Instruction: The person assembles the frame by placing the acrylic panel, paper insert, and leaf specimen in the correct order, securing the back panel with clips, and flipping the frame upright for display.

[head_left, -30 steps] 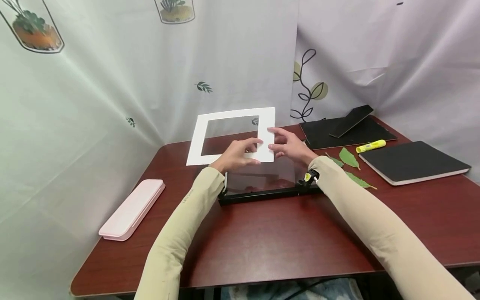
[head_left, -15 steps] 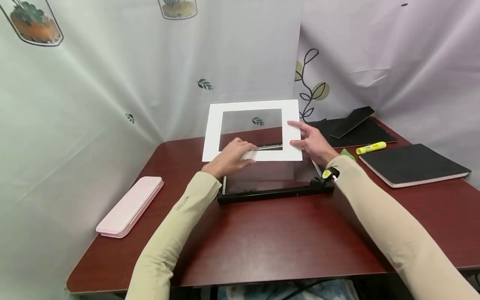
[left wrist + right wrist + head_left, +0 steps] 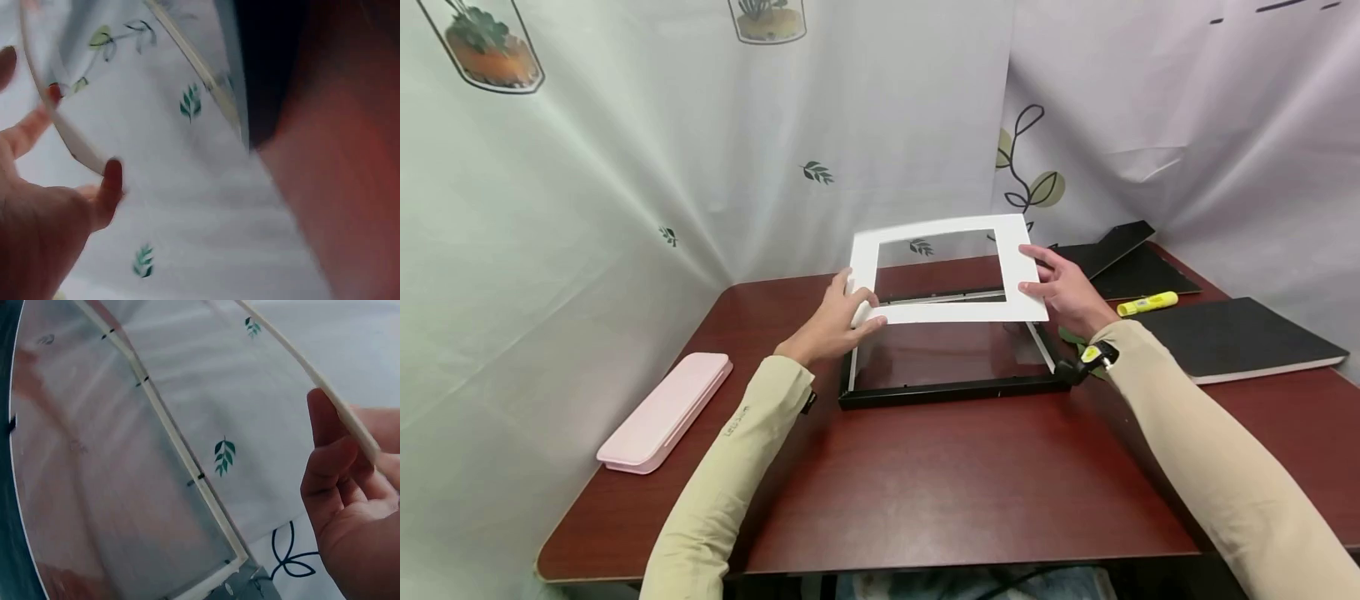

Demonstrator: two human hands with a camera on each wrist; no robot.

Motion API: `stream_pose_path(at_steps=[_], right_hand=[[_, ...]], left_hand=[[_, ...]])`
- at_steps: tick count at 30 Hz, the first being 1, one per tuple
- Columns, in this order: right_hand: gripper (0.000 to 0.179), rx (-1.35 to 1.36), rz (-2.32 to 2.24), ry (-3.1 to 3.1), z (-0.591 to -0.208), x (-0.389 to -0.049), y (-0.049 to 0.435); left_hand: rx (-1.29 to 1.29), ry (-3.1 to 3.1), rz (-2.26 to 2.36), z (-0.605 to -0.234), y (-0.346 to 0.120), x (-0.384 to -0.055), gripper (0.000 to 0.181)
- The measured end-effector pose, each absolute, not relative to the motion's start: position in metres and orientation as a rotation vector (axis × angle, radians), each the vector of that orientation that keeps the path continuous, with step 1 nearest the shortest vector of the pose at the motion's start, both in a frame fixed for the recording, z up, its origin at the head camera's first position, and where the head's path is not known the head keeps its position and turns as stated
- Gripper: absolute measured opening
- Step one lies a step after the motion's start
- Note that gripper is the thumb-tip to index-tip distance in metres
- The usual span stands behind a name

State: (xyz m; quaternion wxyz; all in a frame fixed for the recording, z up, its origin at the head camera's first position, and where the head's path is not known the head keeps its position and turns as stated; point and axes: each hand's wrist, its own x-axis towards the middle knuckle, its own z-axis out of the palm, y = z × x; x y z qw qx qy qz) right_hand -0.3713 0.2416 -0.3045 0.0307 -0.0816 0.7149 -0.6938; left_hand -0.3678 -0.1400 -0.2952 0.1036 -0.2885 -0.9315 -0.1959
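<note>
A white picture mat [image 3: 947, 312] with a rectangular window is held up at a tilt above a black picture frame [image 3: 955, 390]. My left hand [image 3: 827, 325] grips the mat's left side, fingers spread around the edge. On the opposite side, my right hand [image 3: 1067, 292] pinches the right border between thumb and fingers. The frame lies on the table with its glass [image 3: 940, 354] inside, and the mat hides part of it. In the right wrist view the mat's thin edge [image 3: 294, 359] runs into my fingers, apart from the frame's rim [image 3: 181, 447].
A pink case [image 3: 666, 412] lies on the left of the brown table [image 3: 970, 483]. To the right are a black notebook [image 3: 1243, 337], a yellow glue stick [image 3: 1147, 303], partly hidden green leaves [image 3: 1070, 337] and a black backing board with its stand [image 3: 1122, 248]. A curtain [image 3: 887, 100] hangs behind.
The mat has moved right, over the frame. My left hand has shifted from its lower border to its left edge, while my right hand has moved right with the mat.
</note>
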Motion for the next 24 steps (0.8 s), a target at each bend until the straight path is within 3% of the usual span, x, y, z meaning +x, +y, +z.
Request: stream_pose_path(at_steps=[5, 12, 16, 24], right_hand=[[0.069, -0.233, -2.077, 2.318, -0.313, -0.373, 0.240], [0.068, -0.228, -2.005, 2.352, -0.321, -0.369, 0.253], [0.069, -0.226, -1.883, 2.397, -0.325, -0.362, 0.263], [0.069, -0.226, -1.797, 2.391, -0.336, -0.353, 0.272]], left_hand=[[-0.801, -2.845, -0.716, -0.299, -0.140, -0.367, 0.027], [-0.761, -2.886, -0.881, -0.301, -0.149, -0.359, 0.066], [-0.771, -2.946, -1.011, -0.308, -0.160, -0.353, 0.066], [-0.785, -3.064, -0.830, -0.321, -0.171, -0.345, 0.061]])
